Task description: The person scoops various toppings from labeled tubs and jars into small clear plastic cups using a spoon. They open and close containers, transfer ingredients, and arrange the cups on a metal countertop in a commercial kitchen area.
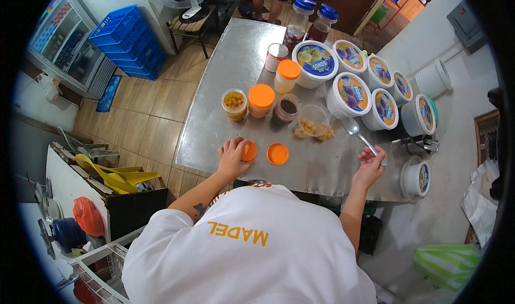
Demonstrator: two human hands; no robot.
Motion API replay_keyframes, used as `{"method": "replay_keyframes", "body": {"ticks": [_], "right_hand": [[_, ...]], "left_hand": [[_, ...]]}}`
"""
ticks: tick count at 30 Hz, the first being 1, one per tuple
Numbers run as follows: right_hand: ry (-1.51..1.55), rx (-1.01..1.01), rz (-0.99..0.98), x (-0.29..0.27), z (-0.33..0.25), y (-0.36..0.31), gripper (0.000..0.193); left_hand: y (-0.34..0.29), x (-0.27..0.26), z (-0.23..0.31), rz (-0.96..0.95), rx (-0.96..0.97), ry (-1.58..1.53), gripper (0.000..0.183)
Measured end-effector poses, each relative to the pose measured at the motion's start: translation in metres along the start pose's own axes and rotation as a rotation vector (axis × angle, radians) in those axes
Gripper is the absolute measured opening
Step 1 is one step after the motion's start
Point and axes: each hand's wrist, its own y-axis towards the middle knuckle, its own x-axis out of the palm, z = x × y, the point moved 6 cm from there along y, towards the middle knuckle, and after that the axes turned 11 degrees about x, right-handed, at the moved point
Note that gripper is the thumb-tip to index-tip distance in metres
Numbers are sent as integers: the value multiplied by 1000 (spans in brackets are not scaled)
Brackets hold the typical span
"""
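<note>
My left hand (232, 158) rests on the metal table with its fingers curled around an orange screw lid (248, 150). Beside it lies a second orange lid (278, 154), its hollow side up. In my right hand (369, 164) is a metal spoon (362, 136), gripped by the handle, its bowl pointing away from me. Beyond the lids stand an uncapped jar of yellow balls (235, 104), an orange-capped jar (261, 101) and an uncapped jar of something dark brown (286, 110). Close to the spoon is a clear plastic cup (314, 120) with yellow-orange pieces in or around it.
Several white tubs (348, 94) with printed lids fill the table's far right, near a can (276, 57), another orange-capped jar (287, 76) and blue-lidded pitchers (298, 22). A lone tub (416, 178) sits at the right edge. Blue crates (130, 42) are stacked on the floor.
</note>
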Motion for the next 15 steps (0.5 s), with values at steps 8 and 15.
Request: {"method": "replay_keyframes", "body": {"ticks": [8, 15], "right_hand": [[40, -14, -35, 4, -3, -3, 37], [68, 17, -9, 7, -10, -10, 36]], "left_hand": [[62, -108, 13, 471, 49, 29, 67], [104, -86, -18, 237, 16, 89, 56]]}}
